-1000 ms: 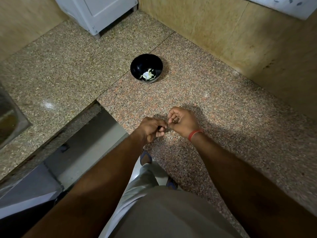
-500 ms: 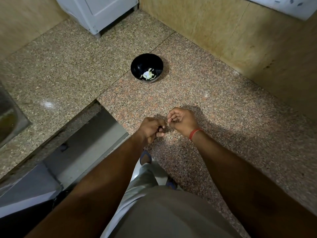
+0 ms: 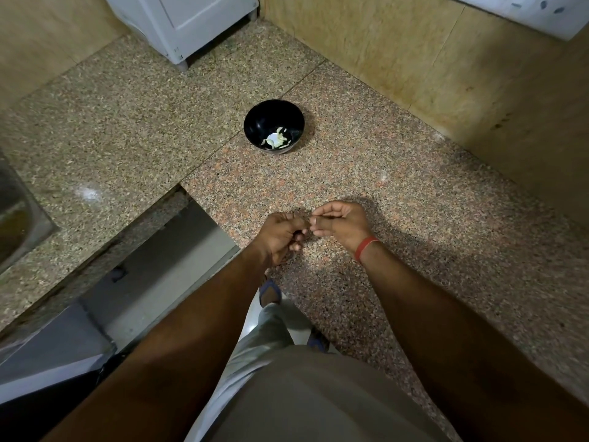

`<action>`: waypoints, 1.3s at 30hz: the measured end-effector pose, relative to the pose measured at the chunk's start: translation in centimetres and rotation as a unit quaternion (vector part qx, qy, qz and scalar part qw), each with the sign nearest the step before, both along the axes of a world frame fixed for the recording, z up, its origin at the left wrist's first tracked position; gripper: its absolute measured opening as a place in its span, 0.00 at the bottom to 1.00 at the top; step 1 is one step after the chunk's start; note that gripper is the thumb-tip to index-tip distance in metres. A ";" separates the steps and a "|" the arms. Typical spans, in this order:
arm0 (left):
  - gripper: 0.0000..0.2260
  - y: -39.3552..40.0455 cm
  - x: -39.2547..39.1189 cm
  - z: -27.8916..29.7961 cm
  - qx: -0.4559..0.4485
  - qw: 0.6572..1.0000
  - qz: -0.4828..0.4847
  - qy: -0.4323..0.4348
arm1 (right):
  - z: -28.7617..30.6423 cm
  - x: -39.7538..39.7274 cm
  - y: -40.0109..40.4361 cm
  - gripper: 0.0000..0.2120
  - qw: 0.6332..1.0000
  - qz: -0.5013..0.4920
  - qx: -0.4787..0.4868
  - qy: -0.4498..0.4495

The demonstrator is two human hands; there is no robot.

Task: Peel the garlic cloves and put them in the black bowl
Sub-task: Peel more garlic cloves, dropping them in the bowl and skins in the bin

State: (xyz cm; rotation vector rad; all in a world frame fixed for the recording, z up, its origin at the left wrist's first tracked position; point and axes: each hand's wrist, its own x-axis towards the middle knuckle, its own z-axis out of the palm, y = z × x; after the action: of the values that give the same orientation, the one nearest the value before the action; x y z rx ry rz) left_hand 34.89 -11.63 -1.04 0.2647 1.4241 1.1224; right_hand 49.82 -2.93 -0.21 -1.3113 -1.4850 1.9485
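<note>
Both hands drawn slightly apart since the earlier frame, right hand point(image 3: 342, 223) opened wider. Left hand point(image 3: 282, 232) curled tight, fingers point(image 3: 298, 239) apparently pinching a garlic clove, itself too small to make out. Right fingers loosely curved, tips meeting the left, likely picking at skin. Held low over the table point(image 3: 430, 218), presumably to catch peel. Black bowl point(image 3: 255, 121) well ahead, pale pieces point(image 3: 277, 140) inside

A speckled granite counter point(image 3: 398, 193), greyer on its left slab and pinker on its right, carries the black bowl point(image 3: 255, 122) near the seam between them, and a white cabinet point(image 3: 191, 23) stands at the far edge.
</note>
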 end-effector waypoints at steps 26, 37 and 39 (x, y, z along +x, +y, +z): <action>0.04 0.0 0.3 1.0 0.075 0.948 -0.062 0.303 | 0.3 0.3 -0.4 0.14 0.997 -0.057 -0.045 0.019; 0.05 -0.3 0.4 0.6 0.129 0.873 -0.120 0.455 | 0.5 0.1 -0.1 0.10 0.998 -0.023 0.035 -0.035; 0.06 -0.4 0.4 0.7 0.141 0.860 -0.134 0.472 | 0.4 0.2 -0.2 0.10 0.998 -0.022 0.042 -0.034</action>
State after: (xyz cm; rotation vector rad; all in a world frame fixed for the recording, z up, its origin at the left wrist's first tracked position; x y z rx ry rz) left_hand 35.32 -12.04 -0.39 1.3286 1.9658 0.9884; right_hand 49.98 -3.12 0.23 -1.3735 -1.5394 1.8104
